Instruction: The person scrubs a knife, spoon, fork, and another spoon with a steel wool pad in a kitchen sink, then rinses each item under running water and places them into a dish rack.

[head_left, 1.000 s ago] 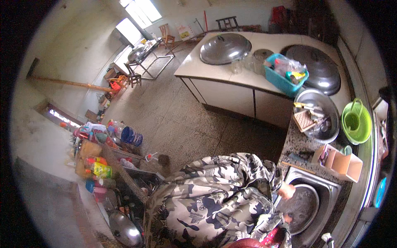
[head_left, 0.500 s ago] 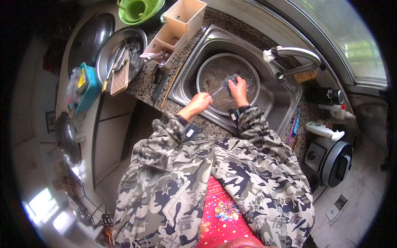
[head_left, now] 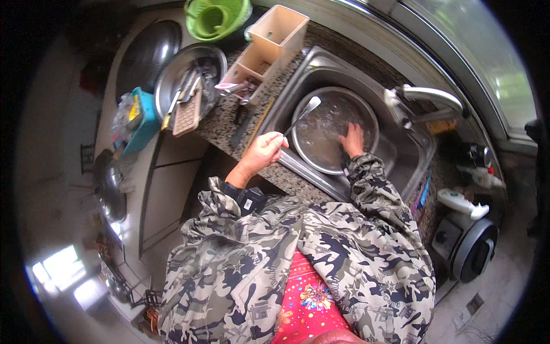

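My left hand [head_left: 264,150] is closed round the thin handle of a metal spoon [head_left: 312,104], whose bowl points up and away over the basin's near-left rim. Inside the sink [head_left: 412,150] sits a round metal basin [head_left: 299,150] of cloudy water. My right hand [head_left: 353,140] reaches into that basin at its right side, fingers spread and partly in the water, with nothing visible in them. The scouring pad seen earlier does not show now.
Left of the sink stands a beige utensil caddy [head_left: 279,26] holding several utensils. Beyond it are a metal bowl [head_left: 215,60] of cutlery, a green basket [head_left: 238,26] and a turquoise bin [head_left: 143,135]. A faucet [head_left: 432,94] arches over the sink's right side.
My left hand has lifted the spoon away from the scouring pad and tilted it upward. My right hand has let the pad go out of sight and lowered its fingers into the basin.
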Demonstrator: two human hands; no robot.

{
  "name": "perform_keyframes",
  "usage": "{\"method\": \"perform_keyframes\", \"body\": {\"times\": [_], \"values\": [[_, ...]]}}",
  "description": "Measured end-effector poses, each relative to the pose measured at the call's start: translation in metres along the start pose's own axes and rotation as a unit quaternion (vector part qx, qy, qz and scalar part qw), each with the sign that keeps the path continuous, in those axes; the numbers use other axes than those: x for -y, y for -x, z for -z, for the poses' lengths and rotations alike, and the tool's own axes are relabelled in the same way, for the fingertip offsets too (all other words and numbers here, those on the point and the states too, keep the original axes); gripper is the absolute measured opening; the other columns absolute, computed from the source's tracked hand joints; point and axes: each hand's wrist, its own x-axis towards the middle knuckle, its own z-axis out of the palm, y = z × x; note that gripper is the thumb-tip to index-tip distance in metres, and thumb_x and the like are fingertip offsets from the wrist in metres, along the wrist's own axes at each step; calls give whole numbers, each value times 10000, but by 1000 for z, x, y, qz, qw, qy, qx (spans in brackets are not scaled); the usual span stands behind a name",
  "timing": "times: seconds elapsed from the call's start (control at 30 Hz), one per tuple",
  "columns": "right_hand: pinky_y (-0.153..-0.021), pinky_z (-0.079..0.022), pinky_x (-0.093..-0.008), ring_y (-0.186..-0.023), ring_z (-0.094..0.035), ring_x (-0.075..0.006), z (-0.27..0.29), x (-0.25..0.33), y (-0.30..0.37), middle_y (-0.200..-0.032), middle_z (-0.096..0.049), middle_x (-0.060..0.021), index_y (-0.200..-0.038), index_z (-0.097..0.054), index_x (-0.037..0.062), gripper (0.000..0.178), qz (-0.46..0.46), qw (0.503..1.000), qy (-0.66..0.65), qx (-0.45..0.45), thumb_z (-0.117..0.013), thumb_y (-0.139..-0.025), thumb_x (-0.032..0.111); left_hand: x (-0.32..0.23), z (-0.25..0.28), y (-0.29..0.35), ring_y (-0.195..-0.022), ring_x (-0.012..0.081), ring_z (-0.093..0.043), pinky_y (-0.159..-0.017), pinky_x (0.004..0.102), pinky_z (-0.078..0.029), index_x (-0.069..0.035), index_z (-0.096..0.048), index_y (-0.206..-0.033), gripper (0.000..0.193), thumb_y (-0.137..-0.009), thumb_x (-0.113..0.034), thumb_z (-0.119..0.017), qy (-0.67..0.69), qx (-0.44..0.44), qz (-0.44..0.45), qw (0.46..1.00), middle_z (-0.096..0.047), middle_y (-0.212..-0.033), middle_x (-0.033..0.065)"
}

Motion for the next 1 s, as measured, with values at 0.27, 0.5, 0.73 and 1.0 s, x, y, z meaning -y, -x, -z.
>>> {"method": "perform_keyframes", "body": {"times": [0.27,0.5,0.73,1.0], "values": [[-903,-410,-479,-1074,-499,-399,-44,10,13,-1187,-511,-222,-1286,-414,74,738,65,994,-5,83,-739,-676,333,-69,80,61,-829,138,-582,-820,274,-446,-36,-588,-949,174,-959,-148,-455,-136,-218,-296,920,-632,-875,53],[-813,-462,-447,-975,-572,-363,-45,-19,-3,-1005,-602,-240,-1029,-619,34,434,3,929,-191,318,-669,-702,315,-110,188,16,-879,95,-596,-824,232,-466,-32,-665,-997,154,-898,-54,-549,-269,-326,-268,866,-665,-960,38],[-901,-428,-445,-1062,-499,-435,0,-23,-25,-1150,-536,-273,-1083,-559,-68,478,-130,987,-35,92,-609,-708,224,-111,240,-45,-1020,246,-616,-886,314,-473,-45,-643,-1020,209,-847,-2,-534,-609,-205,-318,697,-641,-1084,124],[-1035,-308,-452,-1227,-358,-449,6,-15,-50,-1295,-376,-333,-1327,-306,-63,733,-116,971,-203,-46,-632,-766,278,-140,204,-4,-1240,292,-450,-1026,342,-357,-57,-600,-1127,399,-779,83,-462,-674,-202,-277,655,-543,-1252,148]]}}
